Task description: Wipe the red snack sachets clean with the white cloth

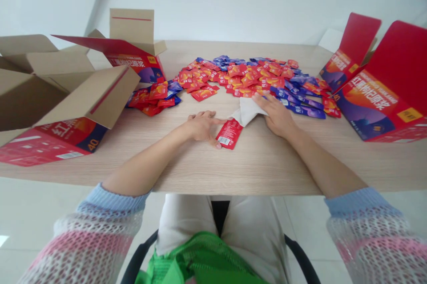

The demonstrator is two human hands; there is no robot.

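Observation:
My left hand [201,126] rests on the wooden table [253,164], thumb and forefinger pinching the edge of a red sachet [229,134] that lies flat. My right hand [275,113] lies flat with fingers stretched out on a white tissue [246,110] just beyond the sachet. Behind both hands spreads a large pile of red and purple sachets [253,77].
A smaller heap of sachets [155,96] lies at the left. Open red printed boxes stand at the right [383,102] and far right back [347,59], another at the back left [133,59]. A brown cardboard carton [50,84] sits on a red box [50,142] at the left edge.

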